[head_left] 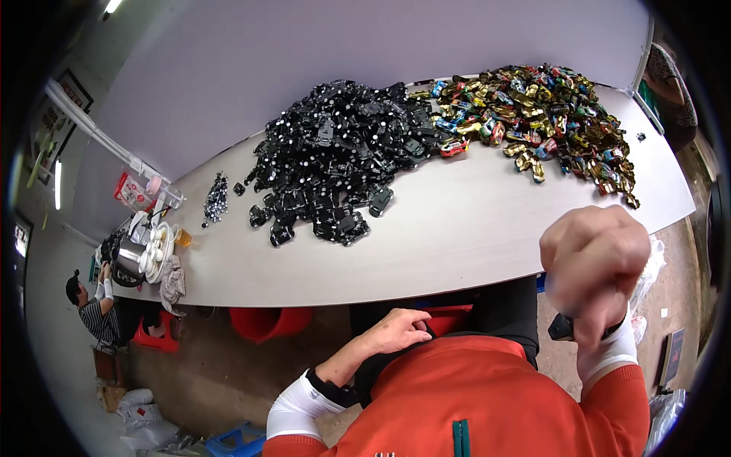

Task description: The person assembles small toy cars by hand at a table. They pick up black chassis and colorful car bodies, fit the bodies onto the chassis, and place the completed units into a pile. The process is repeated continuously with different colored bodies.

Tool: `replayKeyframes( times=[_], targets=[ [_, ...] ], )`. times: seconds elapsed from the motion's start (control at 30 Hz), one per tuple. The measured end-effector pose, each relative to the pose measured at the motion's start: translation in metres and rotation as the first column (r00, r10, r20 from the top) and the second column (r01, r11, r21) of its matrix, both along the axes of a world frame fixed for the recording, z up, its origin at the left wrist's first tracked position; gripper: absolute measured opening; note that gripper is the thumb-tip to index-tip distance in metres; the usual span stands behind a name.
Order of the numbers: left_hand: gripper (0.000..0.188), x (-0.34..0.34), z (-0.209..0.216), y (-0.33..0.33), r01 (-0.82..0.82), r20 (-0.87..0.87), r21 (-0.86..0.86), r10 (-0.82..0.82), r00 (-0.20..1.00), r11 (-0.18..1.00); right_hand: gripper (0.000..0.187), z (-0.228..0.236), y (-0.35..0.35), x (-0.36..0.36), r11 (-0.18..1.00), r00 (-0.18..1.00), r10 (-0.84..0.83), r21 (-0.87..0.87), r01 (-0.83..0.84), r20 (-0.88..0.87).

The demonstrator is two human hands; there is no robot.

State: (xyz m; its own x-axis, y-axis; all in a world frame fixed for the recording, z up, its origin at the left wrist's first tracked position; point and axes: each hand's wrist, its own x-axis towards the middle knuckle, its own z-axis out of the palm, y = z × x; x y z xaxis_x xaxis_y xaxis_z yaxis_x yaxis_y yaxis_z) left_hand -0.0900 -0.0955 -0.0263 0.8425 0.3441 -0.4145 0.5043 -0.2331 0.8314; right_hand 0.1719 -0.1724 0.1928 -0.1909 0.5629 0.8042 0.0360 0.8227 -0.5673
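Note:
My left hand [397, 331] lies flat on my dark-trousered thigh, its fingers loosely stretched, and holds nothing. Raised close to the camera beyond the table's front right edge, my right hand [598, 259] is closed with curled fingers. Part of it is blurred, and whatever it might hold is hidden. A large heap of black toy car bases [335, 137] covers the table's middle. To its right spreads a heap of shiny toy car bodies [525, 107], many gold, others red, blue or green. Neither hand touches these heaps.
The pale table [449, 228] curves across the view. At its left stand a steel pot [129, 257], a plate of white cups [158, 251] and a rag [173, 286]. Small silvery parts [217, 202] lie nearby. A red bucket [266, 324] stands underneath. Another person [99, 308] sits far left.

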Motion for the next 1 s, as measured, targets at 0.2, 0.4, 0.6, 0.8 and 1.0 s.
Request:
replayKeyframes(
  times=[0.2,0.4,0.6,0.8,1.0],
  targets=[
    [0.033,0.028,0.043,0.046,-0.196,0.32,0.187,0.129,0.939,0.963,0.027,0.051,-0.002,-0.03,0.944,0.954,0.298,0.14,-0.298,0.026],
    [0.032,0.033,0.04,0.124,-0.456,0.421,0.648,0.212,0.882,0.611,0.007,0.074,0.0,-0.01,0.925,0.914,0.364,0.043,-0.377,0.178],
    [0.034,0.057,0.036,0.174,-0.371,0.26,0.842,0.308,0.915,0.392,0.007,0.07,0.003,-0.002,0.94,0.937,0.302,0.111,-0.323,0.173],
    [0.032,0.09,0.032,0.174,-0.34,0.179,0.842,0.378,0.908,0.418,0.01,0.06,0.004,0.033,0.979,0.998,-0.055,0.198,0.052,0.01],
    [0.028,0.089,0.033,0.168,-0.278,0.124,0.863,0.355,0.926,0.422,0.017,-0.151,0.189,0.116,0.582,0.525,-0.718,-0.018,0.813,0.457]
  ],
)
